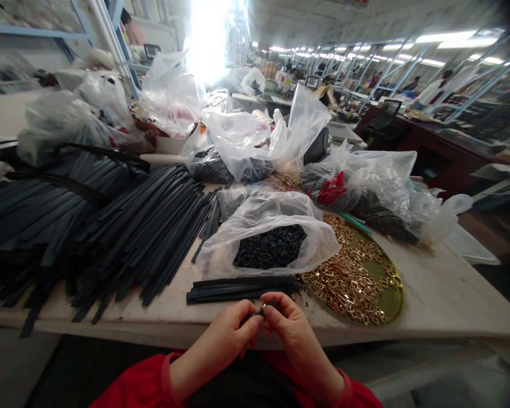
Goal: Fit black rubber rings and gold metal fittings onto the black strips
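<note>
My left hand and my right hand meet at the table's front edge, fingers closed on a small black strap piece. A glint of gold metal shows at the fingertips, probably a buckle, though most of it is hidden. Just beyond my hands lies a short stack of black strips. Behind that stack, an open clear plastic bag holds many small black loops. To the right, a round golden tray carries a heap of small gold buckles.
Large piles of long black strips cover the table's left side. Several plastic bags stand along the back, and another bag lies at the right. A teal pen-like tool rests by the tray. People sit farther off among racks.
</note>
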The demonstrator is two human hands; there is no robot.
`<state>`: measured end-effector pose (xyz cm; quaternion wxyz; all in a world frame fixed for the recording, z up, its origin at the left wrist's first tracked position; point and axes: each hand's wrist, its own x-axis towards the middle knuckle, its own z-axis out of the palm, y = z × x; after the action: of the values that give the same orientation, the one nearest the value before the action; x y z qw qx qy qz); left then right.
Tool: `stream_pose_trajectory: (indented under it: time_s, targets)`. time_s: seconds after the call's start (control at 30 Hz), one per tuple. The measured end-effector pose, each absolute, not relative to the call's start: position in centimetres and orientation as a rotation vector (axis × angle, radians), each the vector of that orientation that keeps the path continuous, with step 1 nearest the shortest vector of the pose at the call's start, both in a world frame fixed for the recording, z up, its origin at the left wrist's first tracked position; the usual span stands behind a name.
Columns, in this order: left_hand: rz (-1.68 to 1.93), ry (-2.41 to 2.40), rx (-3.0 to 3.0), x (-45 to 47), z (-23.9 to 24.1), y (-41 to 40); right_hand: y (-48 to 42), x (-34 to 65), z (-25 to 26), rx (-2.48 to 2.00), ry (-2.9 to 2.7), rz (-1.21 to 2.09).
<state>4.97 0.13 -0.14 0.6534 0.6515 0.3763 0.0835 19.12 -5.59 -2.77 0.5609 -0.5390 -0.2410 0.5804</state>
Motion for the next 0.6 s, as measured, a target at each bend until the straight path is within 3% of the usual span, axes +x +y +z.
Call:
stream_pose_trajectory:
  time_s: [0.6]
  targets:
    - [0.067, 0.983, 1.721, 4.1, 1.8, 0.6, -6.0, 18.0, -2.4, -1.366, -0.577, 1.306]
